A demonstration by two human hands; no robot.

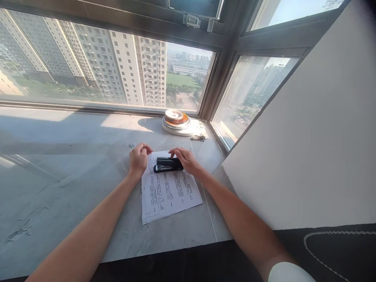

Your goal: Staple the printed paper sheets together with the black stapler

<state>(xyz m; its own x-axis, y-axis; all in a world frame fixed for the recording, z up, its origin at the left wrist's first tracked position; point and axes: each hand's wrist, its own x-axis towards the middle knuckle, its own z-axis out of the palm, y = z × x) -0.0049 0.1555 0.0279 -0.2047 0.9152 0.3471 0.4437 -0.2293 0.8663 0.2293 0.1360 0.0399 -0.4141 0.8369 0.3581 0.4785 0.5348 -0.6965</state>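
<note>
A printed sheet of paper (169, 192) lies on the grey stone sill (73, 184) in front of me. A black stapler (167, 164) rests across the sheet's far end. My right hand (185, 159) grips the stapler's right end, fingers curled over it. My left hand (138, 158) sits at the sheet's far left corner with its fingers curled in; what they pinch, if anything, is hidden.
A stack of round tins and plates (177, 121) stands at the back by the window corner, with small dark items (198, 137) beside it. A white wall (308, 149) closes the right side. A dark cushion (323, 250) lies below the sill's front edge.
</note>
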